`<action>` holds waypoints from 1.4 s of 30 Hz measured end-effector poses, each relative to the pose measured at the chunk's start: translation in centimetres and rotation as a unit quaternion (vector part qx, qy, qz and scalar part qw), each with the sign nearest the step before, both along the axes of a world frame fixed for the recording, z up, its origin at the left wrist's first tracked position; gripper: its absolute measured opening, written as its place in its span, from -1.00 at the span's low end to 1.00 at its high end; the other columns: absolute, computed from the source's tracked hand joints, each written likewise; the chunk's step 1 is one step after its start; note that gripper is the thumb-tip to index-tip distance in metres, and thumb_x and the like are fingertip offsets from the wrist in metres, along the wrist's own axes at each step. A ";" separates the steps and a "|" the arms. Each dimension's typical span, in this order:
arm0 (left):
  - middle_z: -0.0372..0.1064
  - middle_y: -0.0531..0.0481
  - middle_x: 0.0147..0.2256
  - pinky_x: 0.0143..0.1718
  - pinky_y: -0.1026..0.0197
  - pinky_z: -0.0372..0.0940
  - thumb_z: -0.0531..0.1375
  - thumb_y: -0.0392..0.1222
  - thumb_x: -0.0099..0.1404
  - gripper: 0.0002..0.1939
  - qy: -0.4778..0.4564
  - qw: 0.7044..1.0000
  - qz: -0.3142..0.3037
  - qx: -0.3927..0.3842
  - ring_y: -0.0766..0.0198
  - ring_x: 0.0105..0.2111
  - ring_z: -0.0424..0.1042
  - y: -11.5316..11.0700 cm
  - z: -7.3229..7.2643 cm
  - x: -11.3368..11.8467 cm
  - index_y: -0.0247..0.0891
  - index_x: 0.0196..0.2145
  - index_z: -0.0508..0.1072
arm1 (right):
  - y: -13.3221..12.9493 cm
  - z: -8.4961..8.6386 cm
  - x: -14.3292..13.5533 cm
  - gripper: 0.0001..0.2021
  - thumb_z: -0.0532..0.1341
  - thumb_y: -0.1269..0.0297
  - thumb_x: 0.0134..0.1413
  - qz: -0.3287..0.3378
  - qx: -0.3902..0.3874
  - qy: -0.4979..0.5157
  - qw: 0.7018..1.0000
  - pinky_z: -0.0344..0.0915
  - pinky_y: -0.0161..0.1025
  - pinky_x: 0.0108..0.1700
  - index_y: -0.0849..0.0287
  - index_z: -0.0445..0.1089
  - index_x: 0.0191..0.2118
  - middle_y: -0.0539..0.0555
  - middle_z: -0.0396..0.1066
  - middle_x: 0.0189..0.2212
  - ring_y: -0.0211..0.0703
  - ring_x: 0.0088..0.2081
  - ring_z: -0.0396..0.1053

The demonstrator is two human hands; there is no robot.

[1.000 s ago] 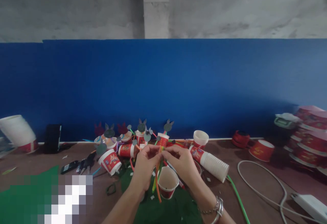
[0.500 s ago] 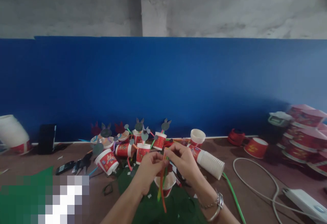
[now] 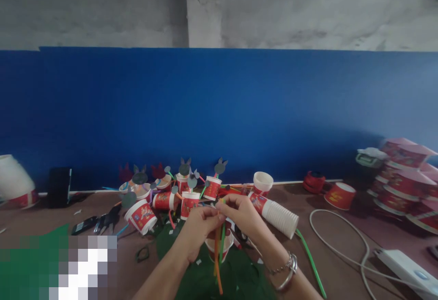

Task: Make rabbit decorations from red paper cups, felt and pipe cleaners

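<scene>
My left hand [image 3: 200,227] and my right hand [image 3: 242,211] meet at the centre, fingers pinched together on the upper ends of thin orange and green strips. The orange strip [image 3: 217,263] hangs down from the fingertips, with the green strip [image 3: 223,240] beside it. Behind the strips and partly hidden by them, a paper cup [image 3: 228,247] stands on a dark green sheet [image 3: 201,277]. A silver bracelet is on my right wrist. What the fingertips press on exactly is too small to tell.
Red and white cups with animal-head cutouts [image 3: 142,215] crowd the back left. A stack of cups [image 3: 277,218] lies right of my right hand, near a green strip [image 3: 311,261]. Farther right are a white cable, a power strip [image 3: 407,268] and piled red tubs [image 3: 404,186]. Scissors [image 3: 107,220] lie left.
My hands have drawn slightly closer at the fingertips. The hanging strips have shifted, the green one now apart from the orange. The whole view has moved a little.
</scene>
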State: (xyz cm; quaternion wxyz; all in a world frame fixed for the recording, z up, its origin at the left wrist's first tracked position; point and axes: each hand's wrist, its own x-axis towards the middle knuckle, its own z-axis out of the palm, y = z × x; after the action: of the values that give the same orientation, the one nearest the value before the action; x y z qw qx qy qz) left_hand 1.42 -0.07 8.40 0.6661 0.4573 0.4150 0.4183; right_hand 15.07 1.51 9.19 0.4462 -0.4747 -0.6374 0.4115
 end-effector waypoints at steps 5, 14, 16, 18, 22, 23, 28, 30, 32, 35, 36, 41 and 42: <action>0.46 -0.04 -0.56 -0.36 0.20 0.28 0.37 -0.07 -0.12 -0.72 0.068 0.997 -0.028 0.033 0.21 -0.49 0.44 0.2 -0.1 -0.3 -0.33 -0.50 0.52 | 0.2 0.6 0.7 -0.70 0.24 0.12 -0.11 -0.025 0.018 -0.007 1.000 0.05 -0.36 -0.55 0.24 0.31 -0.63 -0.09 0.19 -0.71 -0.36 -0.61 0.09; 0.44 -0.03 -0.52 -0.44 0.26 0.23 0.25 -0.07 0.10 -0.76 0.094 0.977 -0.156 0.107 0.27 -0.50 0.39 0.2 0.1 -1.8 -0.35 -0.42 0.50 | 0.2 0.8 0.8 -0.61 0.23 -0.04 -0.12 0.017 -0.050 0.033 0.998 -0.04 -0.36 -0.57 0.25 0.35 -0.58 -0.08 0.19 -0.72 -0.38 -0.63 0.05; 0.42 -0.01 -0.53 -0.47 0.26 0.25 0.26 -0.06 0.10 -0.74 0.089 0.978 -0.155 0.104 0.29 -0.53 0.39 0.1 0.5 -2.1 -0.34 -0.37 0.45 | 0.2 0.4 0.9 -0.60 0.24 -0.06 -0.11 0.051 -0.083 0.062 0.993 -0.04 -0.37 -0.57 0.25 0.36 -0.55 -0.08 0.20 -0.70 -0.39 -0.63 0.05; 0.40 0.04 -0.55 -0.53 0.29 0.24 0.28 -0.08 0.09 -0.69 0.078 0.984 -0.125 0.105 0.34 -0.60 0.34 0.0 0.9 -2.3 -0.31 -0.27 0.38 | 0.4 0.0 1.1 -0.60 0.24 -0.07 -0.09 0.063 -0.103 0.103 0.987 -0.04 -0.37 -0.57 0.24 0.35 -0.53 -0.09 0.20 -0.69 -0.40 -0.63 0.04; 0.43 0.00 -0.48 -0.49 0.32 0.23 0.24 -0.13 0.15 -0.74 0.005 0.991 -0.088 0.099 0.39 -0.57 0.34 0.1 1.3 -2.4 -0.29 -0.23 0.36 | 0.6 -0.2 1.2 -0.60 0.27 -0.06 -0.13 0.042 -0.117 0.179 0.976 0.00 -0.36 -0.56 0.24 0.34 -0.51 -0.09 0.22 -0.68 -0.38 -0.63 0.09; 0.43 -0.02 -0.44 -0.44 0.30 0.25 0.22 -0.14 0.18 -0.78 -0.021 0.991 -0.091 0.096 0.38 -0.53 0.36 0.1 1.1 -2.4 -0.30 -0.25 0.39 | 0.6 -0.1 1.1 -0.61 0.29 -0.06 -0.16 0.039 -0.124 0.201 0.971 0.03 -0.36 -0.55 0.24 0.34 -0.51 -0.08 0.24 -0.68 -0.37 -0.63 0.11; 0.40 -0.02 -0.34 -0.23 0.25 0.25 0.31 -0.25 0.08 -0.74 -0.054 0.981 -0.092 0.163 0.30 -0.32 0.38 0.3 0.2 -1.8 -0.25 -0.22 0.47 | 0.3 0.4 0.5 -0.62 0.34 -0.03 -0.24 0.016 -0.155 0.284 0.946 0.07 -0.36 -0.54 0.22 0.33 -0.51 -0.09 0.26 -0.67 -0.37 -0.63 0.14; 0.36 -0.01 -0.35 -0.20 0.24 0.24 0.32 -0.27 0.06 -0.80 -0.019 0.973 -0.064 0.220 0.28 -0.29 0.36 0.2 0.1 -1.3 -0.24 -0.30 0.50 | 0.1 0.3 0.2 -0.63 0.35 -0.01 -0.23 0.012 -0.140 0.283 0.949 0.07 -0.37 -0.54 0.23 0.33 -0.52 -0.09 0.26 -0.66 -0.37 -0.62 0.12; 0.32 -0.02 -0.34 -0.19 0.23 0.25 0.29 -0.27 0.09 -0.90 0.011 0.960 -0.038 0.278 0.26 -0.27 0.35 0.1 0.2 -1.0 -0.25 -0.36 0.52 | 0.0 0.3 -0.1 -0.65 0.34 0.00 -0.21 0.012 -0.125 0.281 0.951 0.10 -0.37 -0.50 0.23 0.36 -0.50 -0.08 0.28 -0.64 -0.35 -0.58 0.15; 0.29 -0.06 -0.25 -0.13 0.17 0.25 0.20 -0.28 0.19 -0.87 0.009 0.945 -0.047 0.324 0.20 -0.19 0.34 0.0 0.2 -1.0 -0.22 -0.28 0.50 | -0.3 0.4 -0.4 -0.66 0.32 0.00 -0.18 0.001 -0.119 0.303 0.946 0.13 -0.35 -0.47 0.21 0.39 -0.43 -0.07 0.29 -0.61 -0.31 -0.55 0.19; 0.29 -0.07 -0.23 -0.12 0.15 0.25 0.19 -0.29 0.20 -0.84 0.007 0.942 -0.055 0.330 0.19 -0.18 0.34 0.0 0.2 -1.0 -0.20 -0.24 0.48 | -0.4 0.5 -0.4 -0.66 0.32 -0.01 -0.18 -0.004 -0.117 0.310 0.944 0.13 -0.35 -0.47 0.20 0.38 -0.43 -0.07 0.28 -0.61 -0.31 -0.55 0.19; 0.30 -0.06 -0.27 -0.14 0.16 0.24 0.18 -0.30 0.20 -0.84 0.100 0.926 -0.079 0.357 0.20 -0.22 0.32 0.1 0.3 -1.5 -0.22 -0.23 0.46 | -0.3 0.3 -0.3 -0.63 0.30 -0.04 -0.17 -0.009 -0.108 0.261 0.959 0.14 -0.33 -0.45 0.21 0.38 -0.42 -0.05 0.28 -0.59 -0.28 -0.53 0.19; 0.31 -0.05 -0.29 -0.14 0.17 0.23 0.18 -0.29 0.19 -0.86 0.123 0.921 -0.083 0.360 0.21 -0.23 0.32 0.1 0.3 -1.6 -0.23 -0.25 0.45 | -0.3 0.3 -0.3 -0.63 0.28 -0.05 -0.15 -0.008 -0.102 0.241 0.965 0.14 -0.33 -0.44 0.22 0.39 -0.41 -0.04 0.29 -0.58 -0.27 -0.52 0.20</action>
State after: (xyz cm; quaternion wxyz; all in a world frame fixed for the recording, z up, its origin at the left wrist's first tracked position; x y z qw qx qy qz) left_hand -0.14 0.00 8.74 0.4328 0.7468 0.2755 0.4232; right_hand 14.72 1.25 9.45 0.5387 -0.4095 -0.4623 0.5731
